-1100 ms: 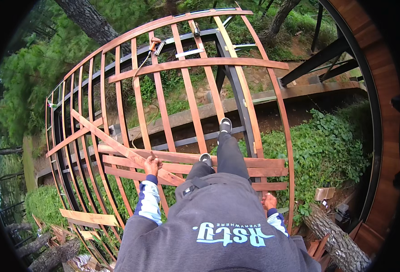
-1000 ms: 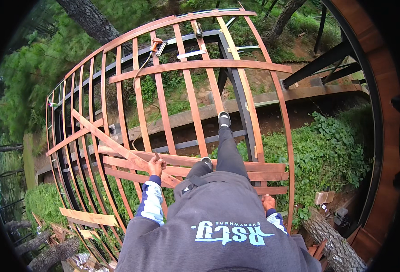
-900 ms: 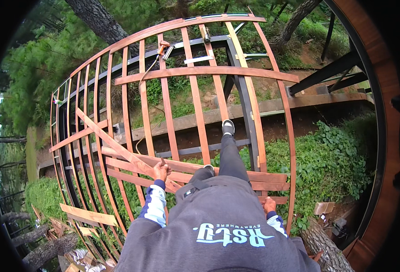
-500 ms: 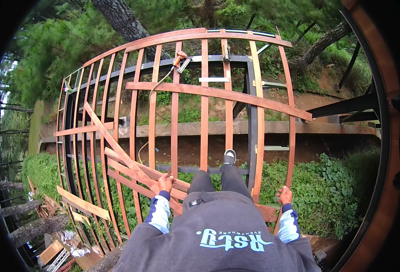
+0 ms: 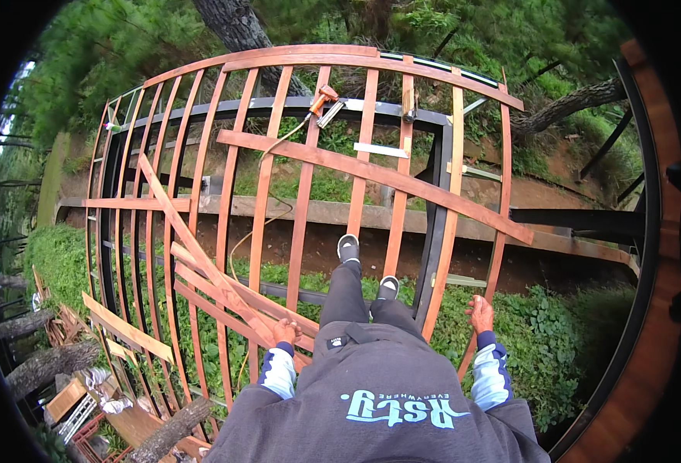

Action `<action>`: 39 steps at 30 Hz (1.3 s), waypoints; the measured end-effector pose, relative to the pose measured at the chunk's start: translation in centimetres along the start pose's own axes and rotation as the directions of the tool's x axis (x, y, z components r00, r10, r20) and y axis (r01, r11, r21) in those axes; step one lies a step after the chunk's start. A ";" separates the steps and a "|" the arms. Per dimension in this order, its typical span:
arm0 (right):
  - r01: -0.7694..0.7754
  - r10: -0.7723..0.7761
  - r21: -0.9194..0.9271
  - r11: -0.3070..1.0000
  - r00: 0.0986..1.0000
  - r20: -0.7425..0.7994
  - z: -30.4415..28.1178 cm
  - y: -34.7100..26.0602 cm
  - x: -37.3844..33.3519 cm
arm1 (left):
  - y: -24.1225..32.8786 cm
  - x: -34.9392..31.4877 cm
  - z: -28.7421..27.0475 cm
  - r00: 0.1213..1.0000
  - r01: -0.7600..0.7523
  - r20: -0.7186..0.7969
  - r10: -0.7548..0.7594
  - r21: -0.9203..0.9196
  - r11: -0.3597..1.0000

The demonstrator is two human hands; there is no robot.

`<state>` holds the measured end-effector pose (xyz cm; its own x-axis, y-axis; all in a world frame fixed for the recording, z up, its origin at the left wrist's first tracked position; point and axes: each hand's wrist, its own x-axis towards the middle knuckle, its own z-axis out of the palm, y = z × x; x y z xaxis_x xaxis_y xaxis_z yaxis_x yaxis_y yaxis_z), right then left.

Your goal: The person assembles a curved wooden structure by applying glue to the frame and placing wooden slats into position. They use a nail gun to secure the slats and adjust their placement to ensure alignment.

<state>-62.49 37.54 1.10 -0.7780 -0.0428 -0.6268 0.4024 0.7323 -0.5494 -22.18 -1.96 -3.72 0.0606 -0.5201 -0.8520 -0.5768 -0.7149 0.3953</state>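
Note:
My left hand (image 5: 286, 332) hangs over loose reddish-brown boards (image 5: 252, 301) left of my body, its fingers loosely bent and apart, and I see nothing held in it. Out to the right, my right hand (image 5: 480, 314) is in the air near the outermost wooden slat (image 5: 501, 193). Its fingers are loosely bent too, with nothing visible in them. My feet, in dark shoes (image 5: 348, 248), stand on separate slats of an open wooden frame. An orange nail gun (image 5: 324, 97) rests on the frame ahead, with its hose (image 5: 271, 148) trailing back toward me.
A long board (image 5: 379, 176) lies slanted across the slats. Black steel beams (image 5: 433, 224) support them, and wide gaps show plants and soil below. A short pale strip (image 5: 380, 150) lies ahead. Tree trunks (image 5: 236, 31) stand beyond; scrap wood (image 5: 67, 397) is at lower left.
My left foot has come forward onto a slat, beside the right foot. My body has moved slightly, and my left hand appears lower against the loose boards.

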 end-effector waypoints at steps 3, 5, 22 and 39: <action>0.040 -0.035 -0.107 0.993 0.998 0.055 2.3 -0.9 -0.5 | 6.9 1.6 0.5 0.983 -0.155 0.083 0.162 -0.081 0.985; -0.029 0.040 -0.120 0.992 0.995 0.089 3.7 -1.7 -0.5 | 11.6 2.8 1.0 0.964 -0.234 0.098 0.248 -0.137 0.963; -0.224 0.226 -0.035 0.974 0.971 0.081 7.4 -7.0 1.7 | 20.1 8.1 -1.1 0.983 -0.151 0.103 0.152 -0.012 0.988; -0.065 0.058 0.075 0.995 0.994 0.094 14.1 -27.2 19.8 | 44.4 12.5 8.4 0.955 -0.274 0.125 0.270 0.015 0.962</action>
<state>-82.02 7.15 -4.12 -0.7046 -0.0638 -0.7067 0.4873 0.6804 -0.5473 -53.88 -36.31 0.32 -0.1998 -0.6312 -0.7495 -0.5836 -0.5377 0.6084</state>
